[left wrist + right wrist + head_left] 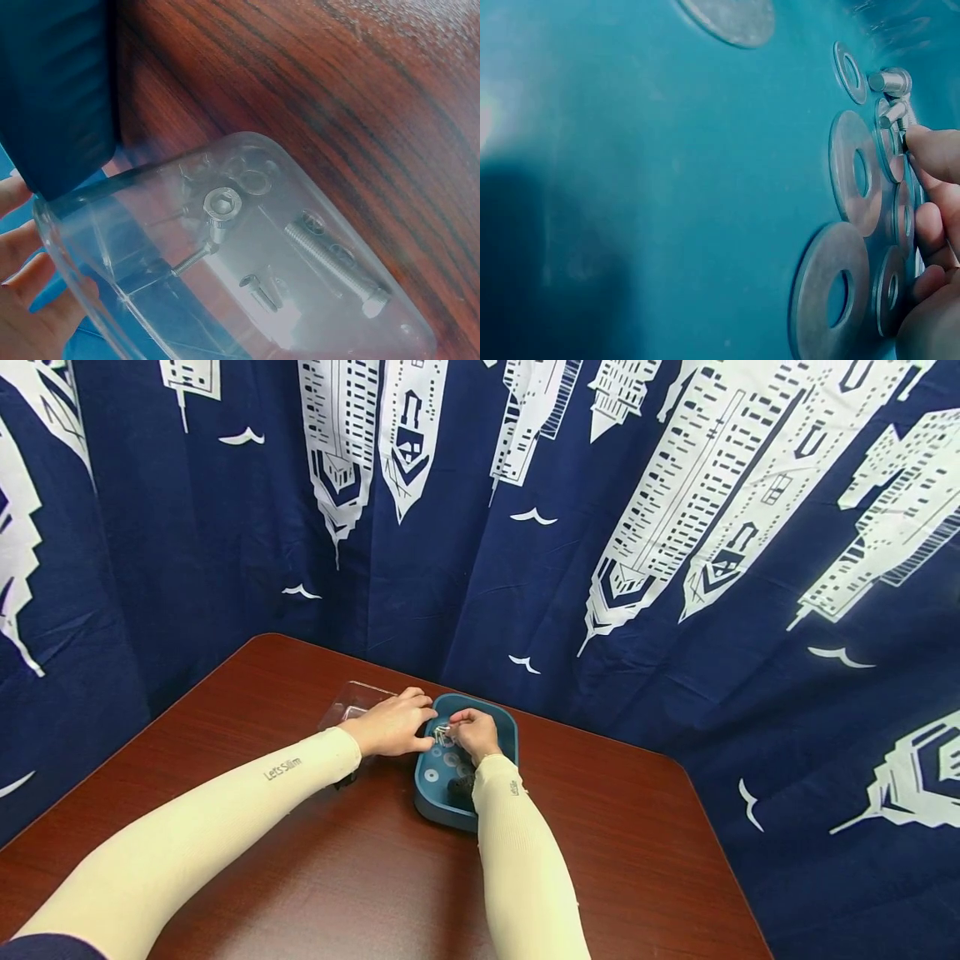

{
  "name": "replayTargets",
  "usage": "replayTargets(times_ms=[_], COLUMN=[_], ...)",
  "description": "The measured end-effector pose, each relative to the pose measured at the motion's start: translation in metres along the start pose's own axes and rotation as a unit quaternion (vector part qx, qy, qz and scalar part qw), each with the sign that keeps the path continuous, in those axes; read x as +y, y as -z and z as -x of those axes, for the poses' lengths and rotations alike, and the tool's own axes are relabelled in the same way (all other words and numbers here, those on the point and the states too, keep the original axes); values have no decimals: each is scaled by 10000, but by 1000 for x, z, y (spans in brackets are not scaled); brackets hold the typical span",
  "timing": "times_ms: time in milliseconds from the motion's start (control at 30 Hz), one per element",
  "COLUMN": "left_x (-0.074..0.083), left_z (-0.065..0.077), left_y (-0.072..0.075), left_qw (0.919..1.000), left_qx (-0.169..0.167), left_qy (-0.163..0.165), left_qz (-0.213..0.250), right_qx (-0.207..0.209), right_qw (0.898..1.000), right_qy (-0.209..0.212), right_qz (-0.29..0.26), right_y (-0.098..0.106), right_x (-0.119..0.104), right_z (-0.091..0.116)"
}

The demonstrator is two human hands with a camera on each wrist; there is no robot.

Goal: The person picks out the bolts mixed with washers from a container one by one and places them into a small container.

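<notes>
A blue bin [514, 739] holds several flat metal washers [814, 300] and a small cluster of silver bolts [442, 737]. My right hand [476, 735] reaches down into it with curled fingers. In the right wrist view, its fingertips are right at a small bolt [894, 114]; whether they pinch it I cannot tell. My left hand [393, 724] lies at the bin's left rim, its fingers loosely spread. Beside that hand, a clear plastic tray [360, 337] contains a long bolt [330, 259], a socket-head bolt [223, 206] and other small metal parts.
A dark lump [460, 789] lies in the near part of the bin, partly behind the right wrist. The reddish-brown wooden table [615, 852] extends around the bin. A navy curtain [450, 568] printed with white buildings hangs close behind the table's far edge.
</notes>
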State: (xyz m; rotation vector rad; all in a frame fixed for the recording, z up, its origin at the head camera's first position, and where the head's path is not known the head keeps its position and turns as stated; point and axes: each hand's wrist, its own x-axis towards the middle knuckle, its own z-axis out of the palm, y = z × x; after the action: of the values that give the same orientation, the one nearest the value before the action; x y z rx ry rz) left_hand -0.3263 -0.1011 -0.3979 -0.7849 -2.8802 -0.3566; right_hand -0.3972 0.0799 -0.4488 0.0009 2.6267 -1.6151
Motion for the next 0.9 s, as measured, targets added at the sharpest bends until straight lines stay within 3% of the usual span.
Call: replayTargets(times_ms=[333, 567, 900], left_x=[2, 0, -1], left_z=[-1, -2, -2], left_y=[-4, -2, 0], left_qw=[9999, 9999, 9998], left_qx=[37, 68, -13], left_qy=[-77, -87, -46], left_qz=[68, 67, 171], right_qx=[-17, 20, -63], right_qw=[9999, 9994, 9994], right_qy=[-79, 183, 330], right_qz=[59, 285, 104], right_y=[5, 12, 22], right_x=[1, -5, -10], right_z=[0, 3, 7])
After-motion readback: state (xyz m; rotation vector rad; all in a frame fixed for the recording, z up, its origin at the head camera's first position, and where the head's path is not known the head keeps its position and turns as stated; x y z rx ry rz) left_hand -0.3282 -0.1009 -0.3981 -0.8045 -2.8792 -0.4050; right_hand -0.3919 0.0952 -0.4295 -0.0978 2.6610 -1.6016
